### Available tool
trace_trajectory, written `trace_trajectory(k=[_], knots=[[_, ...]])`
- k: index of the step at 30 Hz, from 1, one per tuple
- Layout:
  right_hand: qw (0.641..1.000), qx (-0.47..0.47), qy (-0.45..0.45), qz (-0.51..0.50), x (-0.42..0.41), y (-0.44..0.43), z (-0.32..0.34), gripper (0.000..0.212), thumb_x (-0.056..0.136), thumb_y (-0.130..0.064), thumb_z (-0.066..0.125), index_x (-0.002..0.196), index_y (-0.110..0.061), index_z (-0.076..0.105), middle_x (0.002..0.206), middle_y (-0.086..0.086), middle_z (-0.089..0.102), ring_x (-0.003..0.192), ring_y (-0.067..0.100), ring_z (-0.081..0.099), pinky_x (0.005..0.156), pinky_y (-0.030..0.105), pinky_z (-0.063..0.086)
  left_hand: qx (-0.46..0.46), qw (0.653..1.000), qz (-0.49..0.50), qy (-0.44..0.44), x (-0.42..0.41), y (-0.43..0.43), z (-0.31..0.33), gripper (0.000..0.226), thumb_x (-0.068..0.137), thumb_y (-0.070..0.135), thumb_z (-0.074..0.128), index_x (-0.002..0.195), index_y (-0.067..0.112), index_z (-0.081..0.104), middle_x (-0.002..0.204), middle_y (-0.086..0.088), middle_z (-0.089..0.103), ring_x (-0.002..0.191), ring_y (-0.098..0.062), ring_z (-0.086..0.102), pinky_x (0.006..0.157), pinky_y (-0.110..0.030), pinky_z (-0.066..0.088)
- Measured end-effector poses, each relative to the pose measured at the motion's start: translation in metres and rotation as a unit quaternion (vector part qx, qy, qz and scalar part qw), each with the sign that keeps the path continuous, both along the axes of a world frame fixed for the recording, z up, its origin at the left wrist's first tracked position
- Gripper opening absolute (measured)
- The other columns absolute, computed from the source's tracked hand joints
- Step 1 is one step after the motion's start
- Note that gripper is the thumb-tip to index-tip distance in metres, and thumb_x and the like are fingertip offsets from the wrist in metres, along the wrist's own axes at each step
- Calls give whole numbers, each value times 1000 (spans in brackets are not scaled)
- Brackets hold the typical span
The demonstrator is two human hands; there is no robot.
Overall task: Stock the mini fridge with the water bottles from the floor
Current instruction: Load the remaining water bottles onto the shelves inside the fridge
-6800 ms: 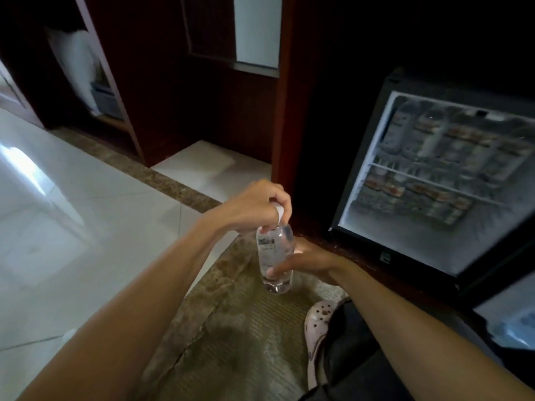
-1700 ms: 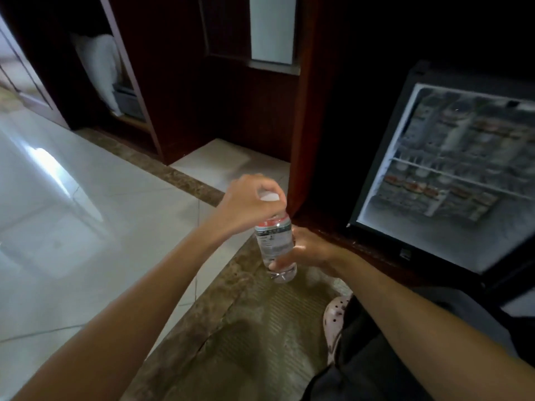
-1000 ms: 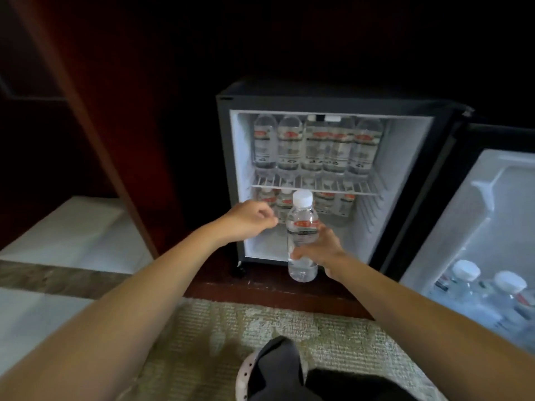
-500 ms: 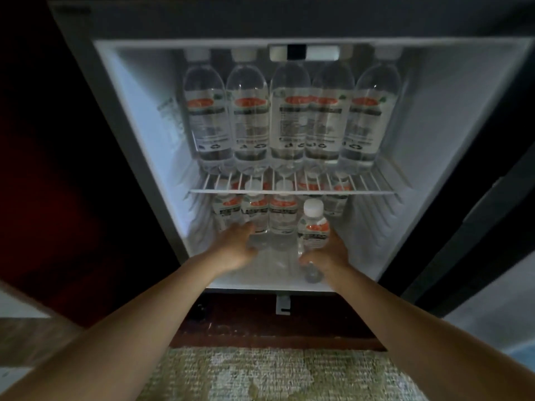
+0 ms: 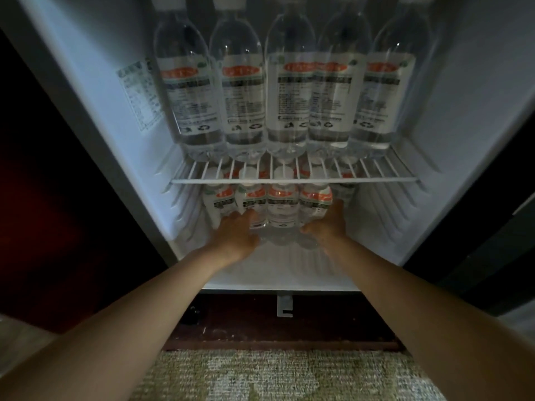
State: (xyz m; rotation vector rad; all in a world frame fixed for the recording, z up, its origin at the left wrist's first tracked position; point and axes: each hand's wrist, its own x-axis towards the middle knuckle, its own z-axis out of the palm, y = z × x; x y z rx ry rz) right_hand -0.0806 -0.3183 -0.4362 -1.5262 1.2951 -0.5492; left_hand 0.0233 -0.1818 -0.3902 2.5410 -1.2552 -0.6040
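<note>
Lower frame: rug (image 5: pixel 269 374). Centre: left hand (image 5: pixel 236 234) open against small bottles (image 5: pixel 282 206); right hand (image 5: pixel 325 224) wraps the rightmost bottle (image 5: pixel 315 202) in the fridge (image 5: pixel 86 91). Above the shelf (image 5: pixel 295 180), large bottles (image 5: pixel 289 94); label text unreadable.

A greenish rug (image 5: pixel 278 377) with a pale pattern lies on the floor at the bottom, a dark wooden ledge (image 5: pixel 275 328) runs just above it, and a small white metal bracket (image 5: pixel 284 305) hangs down over that ledge.
</note>
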Motion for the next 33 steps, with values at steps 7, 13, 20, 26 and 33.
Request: trace_trajectory(k=[7, 13, 20, 26, 33], knots=[[998, 4, 41, 48, -2, 0, -1, 75, 70, -9, 77, 131, -7, 33, 135, 12, 50, 125, 29, 48, 102, 34, 41, -13, 1000, 15, 20, -3, 0, -1, 48, 92, 20, 45, 139, 18, 37, 138, -19, 42, 131, -35, 35, 108, -38, 34], [995, 23, 82, 50, -12, 27, 19, 68, 84, -20, 65, 139, -10, 27, 141, 12, 44, 126, 27, 47, 99, 26, 39, -14, 999, 7, 47, -19, 30, 23, 51, 94, 24, 45, 142, 14, 31, 147, -14, 35, 137, -32, 30, 112, -37, 28], [968, -29, 115, 222, -34, 132, 114, 32, 82, -6, 59, 114, -4, 52, 88, 8, 57, 80, 20, 57, 61, 23, 44, -61, 992, 94, 56, -40, 134, 96, 31, 92, 22, 48, 117, 6, 58, 123, -13, 59, 107, -24, 56, 87, -28, 43], [940, -170, 1, 295, -51, 275, 221, 32, 85, -7, 52, 116, -2, 47, 88, 4, 50, 74, 17, 50, 67, 30, 42, -191, 945, 246, 102, -63, 279, 162, 20, 89, 18, 51, 104, 13, 64, 98, -9, 64, 95, -26, 65, 87, -38, 54], [876, -198, -74, 434, -75, 474, 265, 35, 85, -14, 55, 119, -11, 48, 121, 9, 55, 106, 24, 54, 87, 33, 43, -369, 811, 421, 170, -140, 477, 180, 20, 95, 13, 45, 107, 7, 60, 84, -5, 60, 61, -5, 57, 58, -17, 47]])
